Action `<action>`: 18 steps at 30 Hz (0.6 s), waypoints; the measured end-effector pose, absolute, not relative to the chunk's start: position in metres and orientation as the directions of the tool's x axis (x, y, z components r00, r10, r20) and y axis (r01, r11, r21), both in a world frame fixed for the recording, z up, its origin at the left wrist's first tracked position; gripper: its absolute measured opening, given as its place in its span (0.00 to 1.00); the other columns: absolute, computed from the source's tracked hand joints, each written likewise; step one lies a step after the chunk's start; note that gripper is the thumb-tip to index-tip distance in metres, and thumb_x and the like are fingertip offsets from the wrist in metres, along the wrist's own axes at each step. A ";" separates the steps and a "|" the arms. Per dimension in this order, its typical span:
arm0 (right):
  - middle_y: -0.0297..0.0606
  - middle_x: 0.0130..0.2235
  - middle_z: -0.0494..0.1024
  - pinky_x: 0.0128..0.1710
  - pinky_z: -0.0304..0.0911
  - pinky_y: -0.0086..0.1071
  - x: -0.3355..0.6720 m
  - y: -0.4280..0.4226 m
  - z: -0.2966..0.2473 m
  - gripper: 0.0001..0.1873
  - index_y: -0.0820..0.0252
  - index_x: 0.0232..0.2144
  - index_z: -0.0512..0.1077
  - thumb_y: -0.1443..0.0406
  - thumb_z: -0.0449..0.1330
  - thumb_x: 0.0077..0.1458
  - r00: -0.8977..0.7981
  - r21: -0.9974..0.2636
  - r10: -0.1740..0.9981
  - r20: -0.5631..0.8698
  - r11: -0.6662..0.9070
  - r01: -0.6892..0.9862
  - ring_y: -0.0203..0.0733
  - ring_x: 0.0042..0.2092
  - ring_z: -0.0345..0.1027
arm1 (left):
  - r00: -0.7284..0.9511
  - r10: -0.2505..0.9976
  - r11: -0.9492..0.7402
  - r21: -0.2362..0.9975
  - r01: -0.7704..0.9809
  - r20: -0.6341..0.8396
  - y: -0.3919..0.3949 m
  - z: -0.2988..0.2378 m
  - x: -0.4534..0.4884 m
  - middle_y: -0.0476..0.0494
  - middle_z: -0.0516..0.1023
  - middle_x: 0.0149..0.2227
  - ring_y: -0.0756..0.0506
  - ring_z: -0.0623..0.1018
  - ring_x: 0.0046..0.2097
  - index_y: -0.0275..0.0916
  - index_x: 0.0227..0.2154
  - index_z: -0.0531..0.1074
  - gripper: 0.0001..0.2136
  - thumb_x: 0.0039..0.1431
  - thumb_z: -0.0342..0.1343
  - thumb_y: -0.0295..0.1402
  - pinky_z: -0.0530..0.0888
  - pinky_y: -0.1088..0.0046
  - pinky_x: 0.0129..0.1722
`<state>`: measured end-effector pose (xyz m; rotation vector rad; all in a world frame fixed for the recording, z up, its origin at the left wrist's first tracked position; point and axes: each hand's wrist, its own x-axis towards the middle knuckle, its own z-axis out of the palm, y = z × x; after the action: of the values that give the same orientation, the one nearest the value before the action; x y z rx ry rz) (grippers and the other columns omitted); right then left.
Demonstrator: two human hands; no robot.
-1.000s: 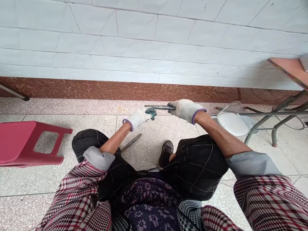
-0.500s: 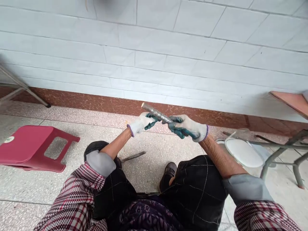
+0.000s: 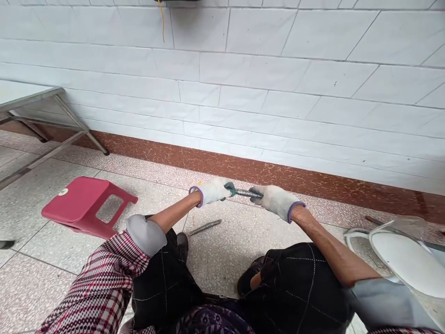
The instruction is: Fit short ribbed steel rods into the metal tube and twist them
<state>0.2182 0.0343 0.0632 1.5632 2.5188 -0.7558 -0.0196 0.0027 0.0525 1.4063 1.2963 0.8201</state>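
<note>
Both my hands wear white knit gloves with green palms and purple cuffs. My left hand is closed round one end of a short threaded metal rod. My right hand is closed round the rod's other end. The rod lies nearly level between them, held out above my knees and the floor. Only its middle stretch shows between the two gloves. A second metal rod lies on the speckled tile floor below my left forearm.
A red plastic stool lies tipped over on the floor at the left. A metal table frame stands at the far left. A clear plastic tub with a white lid sits at the right. A white tiled wall runs close ahead.
The rod has dropped from tilted up-left to nearly level, and my right hand has turned knuckles up. My view has swung left, bringing the metal table frame into sight.
</note>
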 end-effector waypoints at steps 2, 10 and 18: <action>0.44 0.44 0.81 0.42 0.67 0.39 0.217 0.039 0.064 0.11 0.55 0.47 0.77 0.61 0.61 0.63 -0.444 -0.315 0.852 -0.277 0.355 0.880 0.50 0.45 0.74 | 0.212 0.960 0.114 0.945 0.307 -0.184 0.006 0.050 -0.016 0.46 0.76 0.30 0.52 0.73 0.26 0.34 0.36 0.76 0.08 0.66 0.61 0.36 0.71 0.77 0.25; 0.34 0.29 0.73 0.26 0.60 0.32 0.201 0.038 0.094 0.16 0.58 0.44 0.75 0.57 0.59 0.56 -0.296 -0.675 0.954 0.049 0.250 0.694 0.38 0.27 0.64 | 0.111 0.983 0.156 0.982 -0.103 -0.144 0.017 0.058 -0.003 0.54 0.68 0.21 0.55 0.62 0.17 0.36 0.38 0.75 0.04 0.64 0.56 0.28 0.55 0.78 0.16; 0.29 0.24 0.69 0.13 0.53 0.27 0.221 0.009 0.114 0.19 0.61 0.39 0.74 0.53 0.67 0.52 -0.658 -0.912 0.713 -0.241 0.064 0.404 0.30 0.18 0.56 | 0.353 0.929 0.036 0.978 0.206 -0.109 0.010 0.090 -0.022 0.52 0.66 0.18 0.55 0.60 0.17 0.35 0.28 0.75 0.06 0.60 0.57 0.22 0.55 0.76 0.16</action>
<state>0.2212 0.0089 0.1138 1.3460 2.4716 -1.9388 -0.0223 0.0095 0.0899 1.4472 1.0990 0.7779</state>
